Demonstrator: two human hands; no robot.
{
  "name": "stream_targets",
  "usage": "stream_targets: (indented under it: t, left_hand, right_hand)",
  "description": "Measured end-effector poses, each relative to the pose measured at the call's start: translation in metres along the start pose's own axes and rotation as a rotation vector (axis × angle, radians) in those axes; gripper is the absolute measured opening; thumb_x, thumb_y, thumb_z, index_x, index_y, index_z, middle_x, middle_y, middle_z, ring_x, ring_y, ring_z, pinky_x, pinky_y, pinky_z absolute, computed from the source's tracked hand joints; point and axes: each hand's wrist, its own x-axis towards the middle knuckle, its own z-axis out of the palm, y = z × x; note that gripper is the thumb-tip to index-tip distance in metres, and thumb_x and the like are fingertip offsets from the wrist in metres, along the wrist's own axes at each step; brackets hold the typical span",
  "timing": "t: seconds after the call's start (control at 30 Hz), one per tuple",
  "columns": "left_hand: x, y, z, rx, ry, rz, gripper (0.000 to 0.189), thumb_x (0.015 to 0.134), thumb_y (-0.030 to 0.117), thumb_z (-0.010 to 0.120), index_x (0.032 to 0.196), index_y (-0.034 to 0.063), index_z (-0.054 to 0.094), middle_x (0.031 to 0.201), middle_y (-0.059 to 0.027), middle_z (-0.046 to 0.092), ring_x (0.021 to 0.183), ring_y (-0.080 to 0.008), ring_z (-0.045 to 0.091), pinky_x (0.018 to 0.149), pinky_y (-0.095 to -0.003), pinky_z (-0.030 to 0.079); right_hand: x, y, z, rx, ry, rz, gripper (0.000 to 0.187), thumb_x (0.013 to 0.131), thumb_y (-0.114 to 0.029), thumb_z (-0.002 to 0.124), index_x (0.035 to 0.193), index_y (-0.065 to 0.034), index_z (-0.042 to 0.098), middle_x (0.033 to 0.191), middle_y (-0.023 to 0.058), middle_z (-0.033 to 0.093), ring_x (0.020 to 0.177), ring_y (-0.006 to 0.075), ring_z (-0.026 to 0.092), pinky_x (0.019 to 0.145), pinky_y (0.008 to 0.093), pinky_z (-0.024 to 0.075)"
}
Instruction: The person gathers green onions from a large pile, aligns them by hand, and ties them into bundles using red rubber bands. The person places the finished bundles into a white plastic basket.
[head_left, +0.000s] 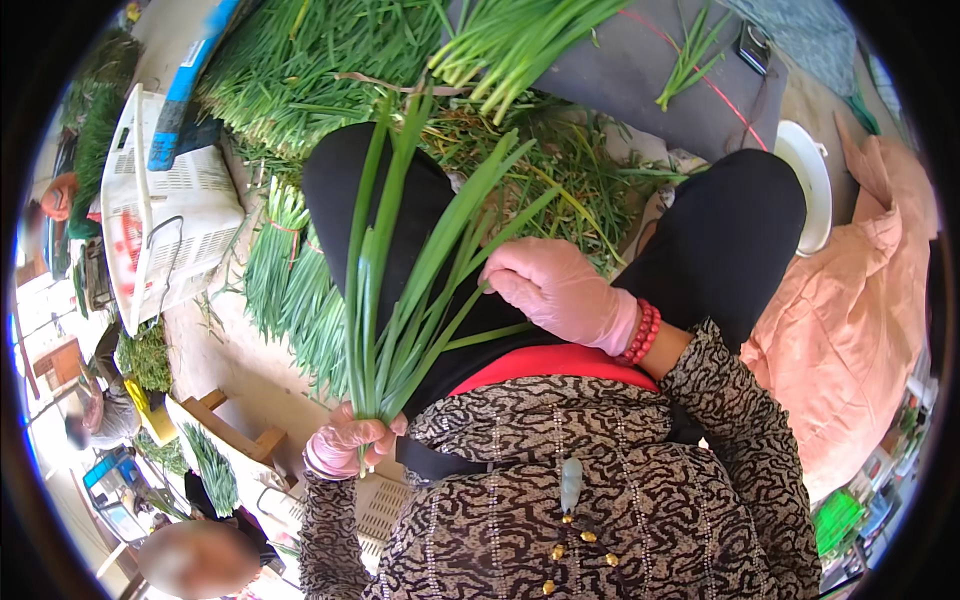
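In a thin pink glove, my left hand (356, 442) is closed around the lower ends of a fanned bunch of long green leafy stalks (390, 322), perhaps garlic chives. The gloved right hand (559, 289), with a red bead bracelet at the wrist, is curled at the bunch's right side; its fingertips touch a leaf there, and whether they pinch it cannot be seen. Beyond my knees lies a large heap of similar greens (322, 75), with a loose bundle (525, 45) at the edge of a grey board. Trimmed leaf scraps (577, 187) cover the ground between my legs.
Tied bundles of greens (274, 262) lie left of my knee, near a white plastic crate (180, 217). The grey board (622, 82) carries a few stalks and a small black device (752, 49). A white basin (814, 187) and peach cloth (840, 322) are at right. Other people are at left.
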Motion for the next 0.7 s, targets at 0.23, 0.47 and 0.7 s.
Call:
stream_targets:
  t: [0.23, 0.47, 0.7]
  left_hand:
    - [-0.004, 0.006, 0.012, 0.101, 0.017, 0.117, 0.044, 0.078, 0.029, 0.069, 0.104, -0.0028, 0.054, 0.078, -0.0085, 0.056, 0.052, -0.0093, 0.047, 0.046, -0.0187, 0.036]
    - [0.029, 0.076, 0.095, 0.193, 0.005, 0.569, 0.037, 0.087, 0.03, 0.062, 0.103, -0.0025, 0.054, 0.092, -0.0115, 0.053, 0.055, -0.0101, 0.05, 0.05, -0.02, 0.041]
    - [0.129, 0.072, 0.167, 1.282, 0.424, 1.097, 0.021, 0.085, 0.014, 0.056, 0.102, 0.0021, 0.051, 0.068, -0.0078, 0.052, 0.052, -0.0186, 0.055, 0.045, -0.032, 0.045]
  right_hand:
    - [0.012, -0.004, -0.041, 0.569, 0.23, 0.543, 0.017, 0.091, -0.015, 0.051, 0.099, -0.0047, 0.061, 0.08, 0.0005, 0.059, 0.063, 0.0062, 0.053, 0.052, 0.0176, 0.0365]
    - [-0.038, -0.016, -0.071, 0.099, -0.128, 0.389, 0.083, 0.078, -0.03, 0.069, 0.144, -0.0063, 0.025, 0.141, 0.017, 0.037, 0.129, 0.0256, 0.038, 0.101, 0.031, 0.0317]
    - [0.021, -0.056, -0.034, 0.948, 0.106, 0.161, 0.096, 0.077, -0.052, 0.065, 0.145, -0.0031, 0.017, 0.134, 0.0154, 0.046, 0.119, 0.0281, 0.047, 0.103, 0.0367, 0.0329]
